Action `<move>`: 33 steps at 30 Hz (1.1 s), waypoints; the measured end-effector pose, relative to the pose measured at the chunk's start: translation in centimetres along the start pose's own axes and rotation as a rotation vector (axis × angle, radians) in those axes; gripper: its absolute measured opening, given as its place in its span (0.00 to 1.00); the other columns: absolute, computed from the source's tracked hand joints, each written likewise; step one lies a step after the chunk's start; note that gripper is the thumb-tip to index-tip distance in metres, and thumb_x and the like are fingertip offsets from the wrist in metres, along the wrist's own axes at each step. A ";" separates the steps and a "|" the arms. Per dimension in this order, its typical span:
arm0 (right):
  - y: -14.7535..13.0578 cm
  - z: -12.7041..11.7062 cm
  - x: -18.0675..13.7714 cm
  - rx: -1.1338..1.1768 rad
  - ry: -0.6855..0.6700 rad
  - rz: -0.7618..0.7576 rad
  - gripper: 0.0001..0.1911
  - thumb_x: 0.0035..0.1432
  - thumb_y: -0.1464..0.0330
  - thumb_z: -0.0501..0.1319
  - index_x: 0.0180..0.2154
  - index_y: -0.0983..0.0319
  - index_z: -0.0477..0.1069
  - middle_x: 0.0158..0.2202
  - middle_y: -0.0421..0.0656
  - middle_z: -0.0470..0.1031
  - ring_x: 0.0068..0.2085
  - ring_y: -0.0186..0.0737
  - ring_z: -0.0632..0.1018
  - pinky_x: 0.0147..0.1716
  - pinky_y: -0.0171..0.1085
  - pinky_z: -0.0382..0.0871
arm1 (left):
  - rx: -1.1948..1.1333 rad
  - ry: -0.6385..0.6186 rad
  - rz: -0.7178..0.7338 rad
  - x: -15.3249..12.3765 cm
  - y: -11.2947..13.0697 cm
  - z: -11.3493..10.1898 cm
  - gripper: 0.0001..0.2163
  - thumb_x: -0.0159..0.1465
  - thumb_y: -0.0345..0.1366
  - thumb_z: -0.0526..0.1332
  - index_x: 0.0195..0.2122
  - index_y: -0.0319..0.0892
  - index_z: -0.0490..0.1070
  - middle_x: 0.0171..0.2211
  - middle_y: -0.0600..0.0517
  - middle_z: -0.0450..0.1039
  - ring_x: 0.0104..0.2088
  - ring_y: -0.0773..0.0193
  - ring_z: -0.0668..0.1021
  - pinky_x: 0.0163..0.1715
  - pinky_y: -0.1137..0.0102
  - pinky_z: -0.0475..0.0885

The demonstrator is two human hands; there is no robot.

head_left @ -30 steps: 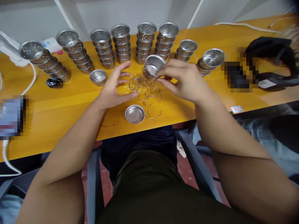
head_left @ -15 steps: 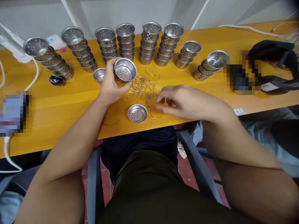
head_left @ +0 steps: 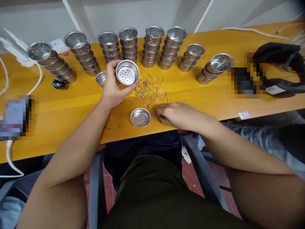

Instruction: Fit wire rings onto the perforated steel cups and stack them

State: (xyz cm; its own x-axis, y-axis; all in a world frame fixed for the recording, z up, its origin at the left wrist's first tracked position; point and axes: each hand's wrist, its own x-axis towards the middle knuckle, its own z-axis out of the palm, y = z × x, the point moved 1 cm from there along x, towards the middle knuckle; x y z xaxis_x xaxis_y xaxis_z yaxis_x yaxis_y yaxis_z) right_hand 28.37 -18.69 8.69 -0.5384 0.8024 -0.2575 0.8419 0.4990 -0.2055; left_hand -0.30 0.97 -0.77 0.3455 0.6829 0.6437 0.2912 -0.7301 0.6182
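Observation:
My left hand is wrapped round a perforated metal cup, its mouth tilted up toward me, above the table. Lower down, my right hand rests on the tabletop with curled fingers, at a thin wire ring that is mostly hidden under it. What the fingertips pinch, if anything, is out of sight. A shallow perforated metal dish lies between my hands near the front edge. Beyond it spreads a tangle of thin wire rings. One small metal cup stands partly behind my left hand.
Several stacks of perforated cups line the back of the yellow table. A phone with a cable lies at the left, a shiny black object by the leftmost stack. Black straps lie at the right, beside a blurred-out dark object.
My right hand has moved down toward the table's front edge, and its fingers have curled closed over the wire ring. My left hand keeps the cup, now tipped slightly more toward me.

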 end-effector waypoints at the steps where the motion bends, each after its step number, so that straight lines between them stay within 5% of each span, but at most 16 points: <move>1: 0.0 -0.1 0.3 -0.007 0.000 0.012 0.09 0.77 0.75 0.63 0.41 0.60 0.76 0.46 0.51 0.88 0.41 0.48 0.82 0.37 0.44 0.58 | 0.003 0.006 -0.005 0.0 0.2 0.0 0.48 0.66 0.62 0.86 0.76 0.55 0.60 0.73 0.38 0.72 0.78 0.33 0.79 0.84 0.35 0.77; 6: 1.0 -0.3 1.2 -0.015 0.045 -0.030 0.04 0.76 0.72 0.65 0.43 0.59 0.76 0.54 0.54 0.88 0.46 0.50 0.84 0.38 0.43 0.61 | 0.055 0.025 -0.012 0.0 1.1 0.0 0.46 0.69 0.62 0.85 0.76 0.56 0.60 0.73 0.39 0.73 0.76 0.34 0.81 0.85 0.34 0.77; 11: 4.4 -2.4 1.0 0.138 0.196 -0.039 0.04 0.68 0.72 0.67 0.41 0.58 0.73 0.40 0.46 0.84 0.37 0.47 0.80 0.41 0.44 0.68 | -0.031 0.046 0.041 -0.2 0.0 0.5 0.48 0.66 0.64 0.86 0.76 0.54 0.62 0.72 0.40 0.74 0.75 0.35 0.82 0.82 0.38 0.79; 17: 5.5 -8.2 0.9 0.541 0.574 -0.017 0.11 0.65 0.60 0.76 0.42 0.53 0.76 0.37 0.47 0.83 0.35 0.48 0.79 0.38 0.49 0.72 | -0.167 0.068 0.059 -0.2 -1.5 1.5 0.50 0.63 0.65 0.87 0.77 0.57 0.63 0.71 0.41 0.75 0.72 0.36 0.84 0.77 0.43 0.83; 21: 4.3 -10.3 3.9 0.780 0.796 -0.131 0.13 0.63 0.60 0.82 0.40 0.50 0.79 0.33 0.41 0.79 0.30 0.44 0.76 0.32 0.49 0.68 | -0.154 0.061 0.087 -0.2 -1.3 1.4 0.52 0.60 0.65 0.90 0.76 0.56 0.65 0.70 0.42 0.77 0.73 0.35 0.84 0.77 0.42 0.83; 25: 4.2 -8.6 9.1 0.972 0.861 -0.255 0.22 0.60 0.49 0.85 0.40 0.49 0.77 0.28 0.37 0.74 0.25 0.40 0.67 0.28 0.49 0.62 | -0.146 0.076 0.125 -0.3 -0.5 0.8 0.54 0.55 0.63 0.92 0.76 0.56 0.68 0.69 0.42 0.79 0.69 0.36 0.86 0.73 0.43 0.86; 29: 5.4 -4.9 13.1 0.914 0.830 -0.233 0.32 0.68 0.32 0.76 0.46 0.51 0.77 0.29 0.36 0.72 0.29 0.38 0.66 0.30 0.46 0.61 | -0.096 0.127 0.129 -0.4 0.3 0.2 0.52 0.49 0.59 0.95 0.71 0.55 0.73 0.66 0.43 0.81 0.66 0.36 0.86 0.72 0.41 0.86; 33: 6.8 -2.4 14.6 0.786 0.852 -0.283 0.31 0.79 0.35 0.67 0.56 0.55 0.81 0.31 0.40 0.77 0.30 0.39 0.70 0.33 0.46 0.66 | -0.116 0.130 0.064 -0.3 0.2 0.3 0.48 0.52 0.55 0.95 0.68 0.54 0.73 0.63 0.44 0.82 0.64 0.37 0.87 0.71 0.41 0.87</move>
State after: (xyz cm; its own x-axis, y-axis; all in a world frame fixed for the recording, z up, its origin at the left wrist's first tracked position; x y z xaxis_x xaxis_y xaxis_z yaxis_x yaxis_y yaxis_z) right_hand 26.27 -2.77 5.83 -0.2538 0.8032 0.5390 0.2840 0.5946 -0.7522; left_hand -0.07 0.60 -0.95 0.2399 0.6385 0.7312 0.1653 -0.7691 0.6174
